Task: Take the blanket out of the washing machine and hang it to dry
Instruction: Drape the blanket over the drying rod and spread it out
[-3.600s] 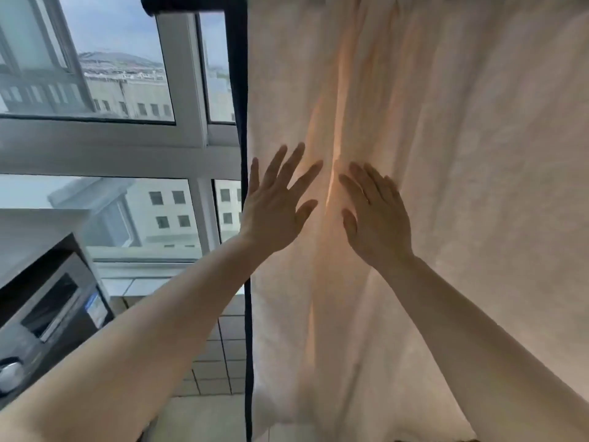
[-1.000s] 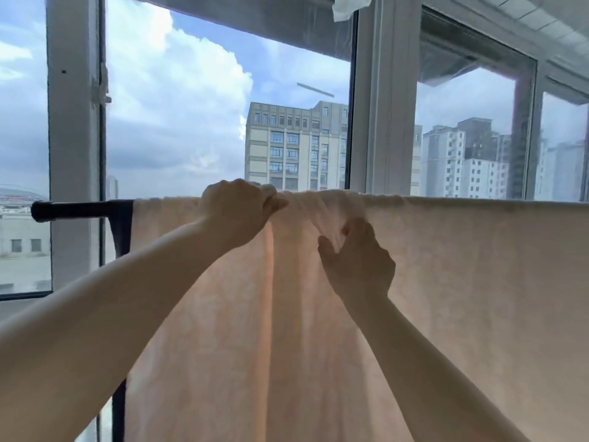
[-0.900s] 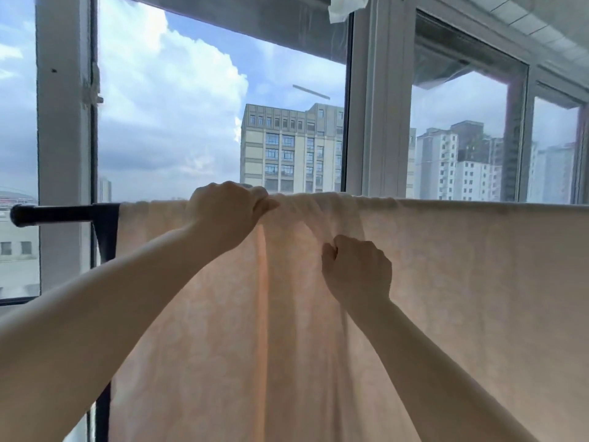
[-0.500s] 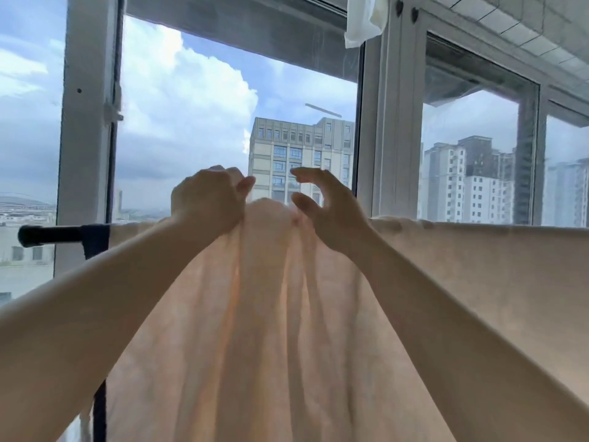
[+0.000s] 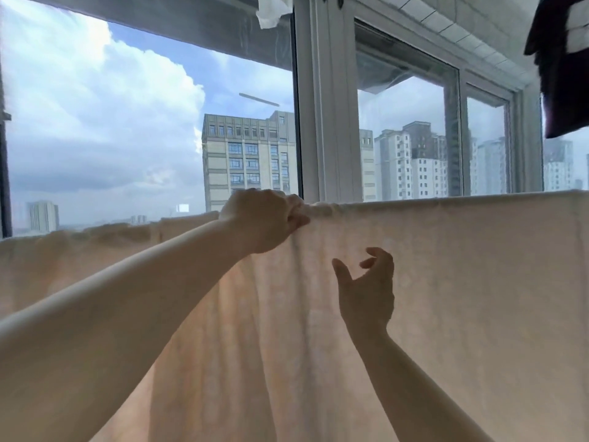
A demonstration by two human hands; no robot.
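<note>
Most of the job looks done: the blanket (image 5: 446, 282) hangs draped (bunched mid-span), left hand (image 5: 264, 218) gripping its top fold, right hand (image 5: 366, 288) loosely apart, holding nothing; spreading remains.

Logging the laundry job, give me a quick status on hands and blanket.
Left hand grips blanket top edge. Right hand open, in front of the cloth. Blanket draped, bunched near grip. Nothing in the way.

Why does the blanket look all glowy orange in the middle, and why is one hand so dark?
Head view: daylight from the big windows shines through the thin cream blanket, glowing orange along its folds; the right hand, lit from behind, looks shadowy; the left hand, gripping the top edge, looks paler.
</note>
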